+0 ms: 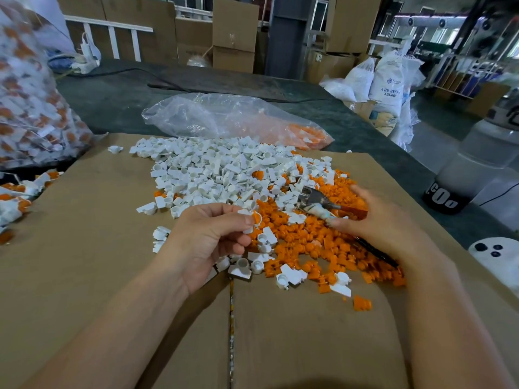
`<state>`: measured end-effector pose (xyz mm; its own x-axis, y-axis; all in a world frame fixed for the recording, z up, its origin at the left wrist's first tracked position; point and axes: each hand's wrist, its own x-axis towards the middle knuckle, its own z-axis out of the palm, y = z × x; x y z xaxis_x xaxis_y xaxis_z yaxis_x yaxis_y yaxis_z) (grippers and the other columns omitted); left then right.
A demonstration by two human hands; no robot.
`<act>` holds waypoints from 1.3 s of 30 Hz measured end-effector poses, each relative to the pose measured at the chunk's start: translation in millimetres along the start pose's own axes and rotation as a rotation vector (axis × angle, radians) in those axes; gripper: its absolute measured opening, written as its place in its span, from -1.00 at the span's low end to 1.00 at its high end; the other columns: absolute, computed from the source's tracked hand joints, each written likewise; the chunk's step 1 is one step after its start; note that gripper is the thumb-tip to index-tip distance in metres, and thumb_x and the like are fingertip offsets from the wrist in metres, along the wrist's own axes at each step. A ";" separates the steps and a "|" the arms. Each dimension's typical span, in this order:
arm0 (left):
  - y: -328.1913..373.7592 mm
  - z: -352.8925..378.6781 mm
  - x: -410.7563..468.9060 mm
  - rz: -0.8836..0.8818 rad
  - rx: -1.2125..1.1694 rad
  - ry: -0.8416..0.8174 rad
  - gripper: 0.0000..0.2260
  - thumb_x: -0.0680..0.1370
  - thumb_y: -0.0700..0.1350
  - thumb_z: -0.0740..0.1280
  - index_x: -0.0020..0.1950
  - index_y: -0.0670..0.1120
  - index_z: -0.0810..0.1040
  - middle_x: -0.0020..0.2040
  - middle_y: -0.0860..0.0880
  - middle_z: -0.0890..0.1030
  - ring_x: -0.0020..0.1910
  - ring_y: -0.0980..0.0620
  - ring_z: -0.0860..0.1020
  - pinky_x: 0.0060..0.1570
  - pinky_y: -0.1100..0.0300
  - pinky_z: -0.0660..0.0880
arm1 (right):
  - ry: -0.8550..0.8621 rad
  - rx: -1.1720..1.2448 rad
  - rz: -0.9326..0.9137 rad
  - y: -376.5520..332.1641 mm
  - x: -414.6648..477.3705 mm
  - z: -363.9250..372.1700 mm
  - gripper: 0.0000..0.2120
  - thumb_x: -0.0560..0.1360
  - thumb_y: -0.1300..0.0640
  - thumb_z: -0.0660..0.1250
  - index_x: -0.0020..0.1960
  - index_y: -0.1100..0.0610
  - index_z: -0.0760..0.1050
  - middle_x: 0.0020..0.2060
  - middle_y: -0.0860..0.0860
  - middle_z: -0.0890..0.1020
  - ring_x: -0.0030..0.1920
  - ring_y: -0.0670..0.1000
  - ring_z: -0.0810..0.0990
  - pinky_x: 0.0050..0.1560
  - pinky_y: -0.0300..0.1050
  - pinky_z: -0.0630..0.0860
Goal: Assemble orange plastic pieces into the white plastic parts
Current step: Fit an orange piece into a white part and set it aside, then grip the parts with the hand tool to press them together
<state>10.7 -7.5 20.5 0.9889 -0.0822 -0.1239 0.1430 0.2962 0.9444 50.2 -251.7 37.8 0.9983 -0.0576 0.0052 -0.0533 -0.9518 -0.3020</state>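
A heap of white plastic parts (213, 169) lies on the cardboard sheet (84, 248), and orange plastic pieces (317, 242) spread to its right. My left hand (207, 242) pinches a white part (248, 220) with an orange piece in it at the fingertips, just above the near edge of the heaps. My right hand (376, 220) rests on the orange pile, its fingers closed around a metal tool with a taped handle (317, 203) that points left over the pieces.
A clear plastic bag (224, 116) with a few orange pieces lies behind the heaps. A big bag of assembled parts (31, 102) stands at the left, with loose assembled parts (16, 197) below it. Cardboard boxes and white sacks stand beyond the table.
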 end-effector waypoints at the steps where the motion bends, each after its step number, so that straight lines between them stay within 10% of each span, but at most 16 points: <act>1: 0.0 -0.1 0.1 0.000 -0.008 -0.001 -0.61 0.38 -0.39 0.36 -0.63 -0.12 0.50 -0.56 -0.03 0.48 -0.61 0.12 0.46 -0.61 0.37 0.40 | -0.068 -0.040 0.032 3.8 2.4 0.5 -0.14 0.34 -0.25 0.37 0.49 -0.02 0.06 0.47 0.02 0.18 0.44 0.07 0.16 0.41 0.13 0.12; 7: -0.9 -0.9 1.0 -0.002 -0.030 0.004 -0.64 0.37 -0.38 0.37 -0.60 -0.12 0.51 -0.57 -0.01 0.48 -0.61 0.13 0.46 -0.61 0.36 0.40 | -0.155 -0.107 0.111 10.1 12.0 8.1 -0.10 0.27 -0.34 0.36 0.47 -0.06 0.10 0.46 0.04 0.19 0.45 0.10 0.11 0.40 0.26 -0.03; 22: -1.2 1.1 -0.6 -0.001 -0.078 0.036 -0.81 0.15 -0.26 0.42 -0.29 -0.23 0.50 -0.56 -0.03 0.48 -0.60 0.11 0.46 -0.62 0.35 0.41 | 0.037 -0.036 0.064 2.8 9.7 5.7 -0.39 0.25 -0.13 0.48 0.26 -0.11 0.40 0.20 -0.04 0.48 0.13 -0.01 0.40 0.01 -0.05 0.35; 39: -5.6 5.6 3.9 0.161 -0.164 0.156 -0.87 0.20 -0.17 0.42 -0.30 -0.12 0.54 -0.45 0.00 0.57 -0.57 0.12 0.45 -0.60 0.33 0.36 | 0.303 0.167 -0.393 -33.0 -21.0 3.1 -0.58 0.38 0.36 0.28 0.23 0.17 0.50 -0.10 -0.01 0.54 -0.18 -0.12 0.38 -0.22 -0.45 0.30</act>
<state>13.6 -14.8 16.4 0.9920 0.1221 -0.0334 -0.0246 0.4450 0.8952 31.0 -218.1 44.7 0.8898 0.1859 0.4168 0.3527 -0.8597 -0.3695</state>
